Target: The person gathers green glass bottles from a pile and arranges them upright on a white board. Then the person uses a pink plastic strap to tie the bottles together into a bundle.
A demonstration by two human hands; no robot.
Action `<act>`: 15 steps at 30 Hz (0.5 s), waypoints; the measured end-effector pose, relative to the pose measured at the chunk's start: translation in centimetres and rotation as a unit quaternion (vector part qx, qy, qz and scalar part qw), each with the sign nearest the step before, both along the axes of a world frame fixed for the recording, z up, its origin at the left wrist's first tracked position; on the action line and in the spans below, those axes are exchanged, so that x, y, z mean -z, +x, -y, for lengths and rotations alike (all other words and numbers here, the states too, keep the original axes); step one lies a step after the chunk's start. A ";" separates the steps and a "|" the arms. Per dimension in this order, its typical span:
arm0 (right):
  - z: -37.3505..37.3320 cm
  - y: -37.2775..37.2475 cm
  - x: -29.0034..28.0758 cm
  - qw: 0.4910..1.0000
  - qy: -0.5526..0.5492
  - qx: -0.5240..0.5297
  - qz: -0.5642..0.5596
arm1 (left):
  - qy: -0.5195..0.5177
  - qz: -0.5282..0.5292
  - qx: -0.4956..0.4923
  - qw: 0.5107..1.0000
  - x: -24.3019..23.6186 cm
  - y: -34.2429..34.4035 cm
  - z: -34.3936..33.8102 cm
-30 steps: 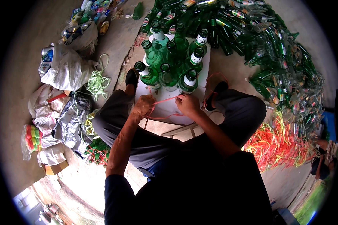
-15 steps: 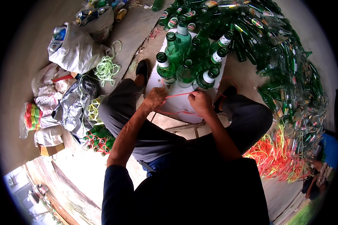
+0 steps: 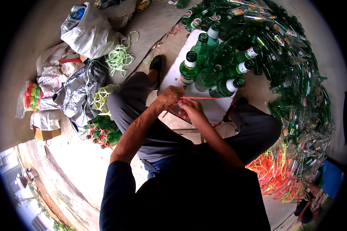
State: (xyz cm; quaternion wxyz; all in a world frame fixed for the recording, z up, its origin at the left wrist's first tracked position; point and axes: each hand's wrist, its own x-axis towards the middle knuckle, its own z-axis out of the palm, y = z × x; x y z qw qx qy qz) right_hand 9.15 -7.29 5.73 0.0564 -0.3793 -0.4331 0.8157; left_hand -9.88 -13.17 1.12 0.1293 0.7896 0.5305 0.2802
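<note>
Several green glass bottles (image 3: 208,79) stand upright in a cluster on a white board (image 3: 219,107) between my knees. A red plastic string (image 3: 204,98) runs across the near side of the cluster, and a stretch of it hangs toward the board's right edge. My left hand (image 3: 170,96) is closed on the string just left of the near bottles. Right beside it, almost touching, my right hand (image 3: 191,109) has its fingers curled in around the string. The exact finger grip is partly hidden where the two hands meet.
A large heap of green bottles (image 3: 297,84) curves along the right, with a pile of red and yellow string (image 3: 272,173) nearer me. At left lie a white sack (image 3: 90,36), pale green string (image 3: 119,59), a dark plastic sheet (image 3: 81,96) and a bundle of bottles (image 3: 104,133).
My right hand has come left and down to meet my left hand, closing the gap between them. The string loop between them has drawn in. The whole view has shifted slightly.
</note>
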 end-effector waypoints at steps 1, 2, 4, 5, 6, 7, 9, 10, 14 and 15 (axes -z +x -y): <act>0.3 -0.3 -0.2 1.000 -0.020 0.006 0.010 | -0.006 0.016 -0.016 1.000 0.1 0.2 0.0; 0.5 -0.6 -0.3 0.999 -0.040 0.012 0.021 | -0.019 0.025 -0.032 0.999 0.1 0.1 0.0; 0.3 -0.4 1.2 0.998 -0.065 0.005 0.021 | -0.045 0.047 -0.060 0.996 -0.1 0.3 -0.1; 0.2 -0.3 2.0 0.997 -0.077 0.001 0.021 | -0.042 0.046 -0.055 0.997 -0.2 0.1 -0.2; 0.2 -0.4 1.8 0.997 -0.070 0.004 0.024 | -0.039 0.046 -0.053 0.997 -0.2 -0.3 -0.2; 0.1 -0.5 1.6 0.998 -0.063 0.006 0.026 | -0.036 0.045 -0.051 0.997 -0.1 -0.5 -0.2; -0.1 -0.8 0.8 0.998 -0.059 0.019 0.025 | -0.251 0.325 -0.155 0.898 -0.3 -0.4 0.0; -0.1 -1.2 0.2 0.997 -0.061 0.028 0.021 | -0.235 0.315 -0.150 0.907 -0.2 -0.5 0.0; -0.4 -2.5 -1.0 0.996 -0.075 0.032 0.023 | 0.007 0.093 -0.065 0.994 -0.2 -1.0 0.1; -0.4 -2.6 -0.9 0.997 -0.064 0.034 0.021 | -0.060 0.150 -0.093 0.983 -0.7 -0.9 0.2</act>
